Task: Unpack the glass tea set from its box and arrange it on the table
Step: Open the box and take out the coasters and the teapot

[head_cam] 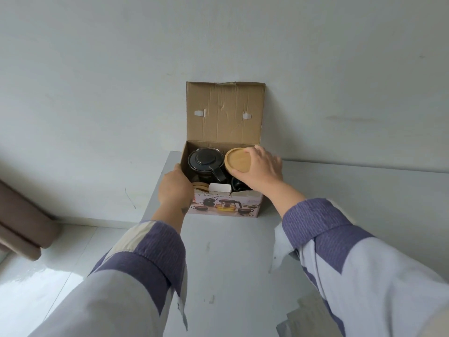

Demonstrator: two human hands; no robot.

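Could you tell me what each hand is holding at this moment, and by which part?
The right hand grips a round wooden coaster by its right rim, over the box. The left hand holds the box's left wall.

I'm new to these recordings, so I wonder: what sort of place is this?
Probably a plain room in a home: a bare white wall, a glossy tiled floor, and a grey table holding an opened tea set box.

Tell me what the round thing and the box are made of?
The round coaster in the right hand looks like wood or bamboo: pale tan, matte, faint grain. The box is cardboard: brown and creased inside, with a printed front. The left hand holds its side.
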